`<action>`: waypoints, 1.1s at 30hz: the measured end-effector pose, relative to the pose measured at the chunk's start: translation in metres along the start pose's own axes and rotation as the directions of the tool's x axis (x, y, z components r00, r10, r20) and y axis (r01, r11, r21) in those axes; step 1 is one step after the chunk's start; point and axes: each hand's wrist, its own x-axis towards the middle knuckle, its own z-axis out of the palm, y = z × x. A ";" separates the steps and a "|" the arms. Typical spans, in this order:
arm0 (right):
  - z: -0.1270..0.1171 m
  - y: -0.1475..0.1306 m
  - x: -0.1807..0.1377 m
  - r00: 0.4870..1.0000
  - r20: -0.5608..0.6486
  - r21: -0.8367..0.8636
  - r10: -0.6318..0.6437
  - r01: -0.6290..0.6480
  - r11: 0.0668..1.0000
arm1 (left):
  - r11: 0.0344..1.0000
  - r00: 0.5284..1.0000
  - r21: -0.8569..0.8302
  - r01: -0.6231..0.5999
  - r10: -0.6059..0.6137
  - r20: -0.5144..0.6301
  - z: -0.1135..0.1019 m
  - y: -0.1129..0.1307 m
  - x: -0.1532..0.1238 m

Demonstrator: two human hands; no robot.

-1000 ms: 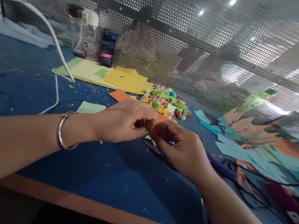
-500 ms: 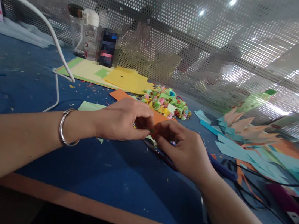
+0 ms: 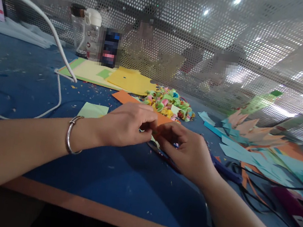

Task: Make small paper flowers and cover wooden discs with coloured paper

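My left hand (image 3: 126, 127), with a silver bangle (image 3: 71, 140) on its wrist, meets my right hand (image 3: 187, 150) over the blue table top (image 3: 107, 175). Both hands have their fingers curled and pinch a small piece of green paper (image 3: 153, 133) between their fingertips; most of it is hidden by the fingers. Just beyond the hands lies an orange paper sheet (image 3: 126, 97). Behind it sits a pile of small folded coloured paper pieces (image 3: 169, 107). A pale green paper square (image 3: 93, 110) lies left of my left hand.
Yellow and green sheets (image 3: 111, 77) lie at the back left near a clear bottle (image 3: 86, 32). A white cable (image 3: 57, 71) curves across the left. Teal and orange paper offcuts (image 3: 252, 145) and black cables (image 3: 260, 188) cover the right. A perforated metal screen (image 3: 208, 42) closes the back.
My hands stay together on the small paper, the fingers working it slightly. The view has shifted a little, so my left wrist and bangle appear further right.
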 end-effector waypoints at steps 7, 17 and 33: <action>0.002 0.001 -0.001 0.999 -0.035 -0.036 -0.036 0.035 0.999 | 0.997 0.996 -0.003 0.082 -0.082 -0.044 0.008 0.002 -0.001; 0.001 0.001 -0.003 0.995 -0.064 -0.073 -0.078 0.073 0.995 | 0.915 0.942 -0.226 0.334 -0.319 0.099 0.004 0.008 0.000; 0.001 0.001 -0.004 0.985 -0.092 -0.149 -0.147 0.132 0.980 | 0.879 0.930 -0.308 0.364 -0.361 0.070 0.005 0.007 0.002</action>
